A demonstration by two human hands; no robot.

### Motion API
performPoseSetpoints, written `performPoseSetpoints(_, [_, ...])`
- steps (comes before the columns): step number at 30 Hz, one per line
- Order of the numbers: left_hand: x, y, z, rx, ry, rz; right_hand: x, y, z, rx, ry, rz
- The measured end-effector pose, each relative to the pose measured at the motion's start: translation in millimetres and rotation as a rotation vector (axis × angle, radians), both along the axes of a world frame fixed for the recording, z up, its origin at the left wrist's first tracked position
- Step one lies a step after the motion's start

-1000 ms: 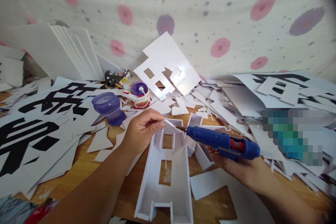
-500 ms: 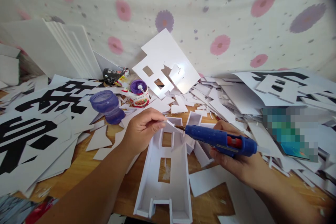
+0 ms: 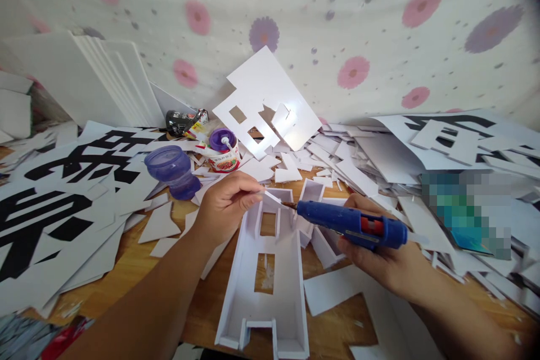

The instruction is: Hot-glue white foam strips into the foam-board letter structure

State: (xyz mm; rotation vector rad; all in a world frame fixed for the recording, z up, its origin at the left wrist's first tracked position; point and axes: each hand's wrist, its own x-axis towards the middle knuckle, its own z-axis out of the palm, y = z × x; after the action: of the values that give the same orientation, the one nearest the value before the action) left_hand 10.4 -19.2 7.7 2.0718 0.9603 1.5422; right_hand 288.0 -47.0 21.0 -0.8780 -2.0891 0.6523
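Observation:
Between the thumb and fingers of my left hand is a thin white foam board strip, held above the far end of a walled white foam board letter. My right hand is wrapped round a blue hot glue gun, its nozzle pointing left. The nozzle tip is at the strip's right end; whether they touch I cannot tell. The walled letter lies on the wooden table with rectangular openings in its base. Right behind the glue gun sits another walled white piece, partly hidden.
Left of my arms stand a purple plastic jar and a paper food tub. White offcuts and printed sheets cover both sides. A cut board leans on the flowered curtain. A phone-like, pixelated object lies at right.
My left hand has shifted slightly left with the strip, which now appears narrower and more edge-on. The glue gun has moved slightly left too. The walled letter stays put.

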Motion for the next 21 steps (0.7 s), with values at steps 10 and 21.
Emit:
performPoseSetpoints(10, [-2.6,0.7,-7.3,-0.227,-0.209,-0.056,2.0,-0.8,-0.9,-0.020,-0.033,0.009])
performPoseSetpoints(21, [1.2,1.2,-5.0,-0.407,-0.369,-0.108,1.3,1.0,-5.4,-0.037,0.024,0.027])
